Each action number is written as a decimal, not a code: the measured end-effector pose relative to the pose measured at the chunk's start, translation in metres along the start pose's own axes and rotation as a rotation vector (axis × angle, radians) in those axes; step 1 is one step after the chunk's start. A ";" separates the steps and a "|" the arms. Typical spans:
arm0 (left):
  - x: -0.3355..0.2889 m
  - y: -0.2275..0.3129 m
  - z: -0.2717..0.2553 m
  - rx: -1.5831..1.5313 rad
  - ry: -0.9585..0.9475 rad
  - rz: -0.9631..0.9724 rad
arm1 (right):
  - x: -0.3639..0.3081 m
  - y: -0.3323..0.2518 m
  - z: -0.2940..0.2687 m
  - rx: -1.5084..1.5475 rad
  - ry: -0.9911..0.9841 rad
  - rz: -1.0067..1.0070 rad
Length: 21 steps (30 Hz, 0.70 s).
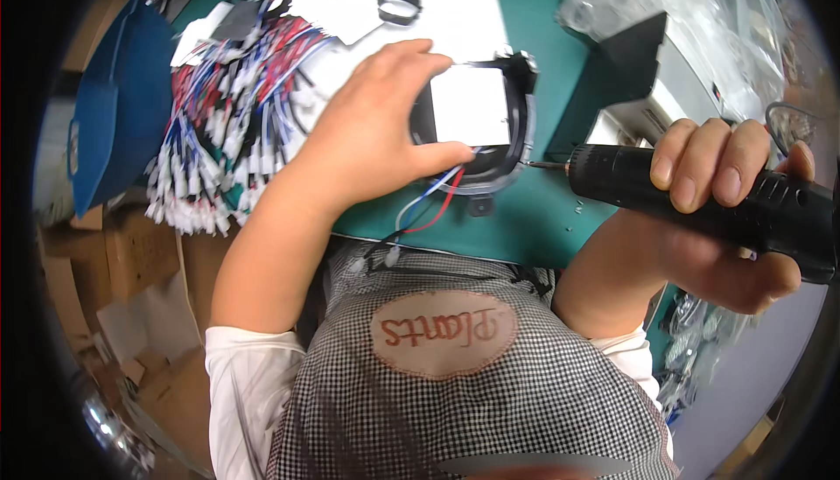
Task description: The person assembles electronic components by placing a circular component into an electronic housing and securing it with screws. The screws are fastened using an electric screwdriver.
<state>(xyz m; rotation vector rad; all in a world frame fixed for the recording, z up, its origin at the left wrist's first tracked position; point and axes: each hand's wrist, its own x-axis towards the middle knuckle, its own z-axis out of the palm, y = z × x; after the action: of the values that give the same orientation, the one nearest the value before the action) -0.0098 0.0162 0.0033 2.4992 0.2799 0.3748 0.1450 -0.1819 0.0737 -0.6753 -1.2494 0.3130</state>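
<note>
My left hand (385, 121) grips the left side of a dark, rounded plastic housing (494, 174), thumb low and fingers along its upper edge. A white square panel (471, 105) sits inside the housing. Red, blue and white wires (429, 203) run from its lower side toward me and end in white connectors. In my right hand (713, 165) is a black electric screwdriver (612, 175), held level with the fingers wrapped round its body. Its thin bit (544, 165) points left and meets the housing's lower right edge, or lies very close to it.
Bundled wires with white connectors (219, 147) lie at the left, beside a blue bin (118, 104). A black ring (400, 7) rests on the white surface behind. Toward the right stand an open dark-lidded box (612, 86) and clear plastic bags (691, 16). Small screws (578, 207) dot the green mat (525, 226).
</note>
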 end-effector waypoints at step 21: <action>-0.002 -0.005 0.003 -0.056 0.036 -0.025 | 0.024 0.074 0.063 -0.244 0.066 0.169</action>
<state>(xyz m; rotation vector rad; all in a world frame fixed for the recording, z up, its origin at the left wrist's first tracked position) -0.0112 0.0179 -0.0026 2.4343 0.3107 0.4126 0.1035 -0.0930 0.0561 -0.9967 -1.1798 0.2765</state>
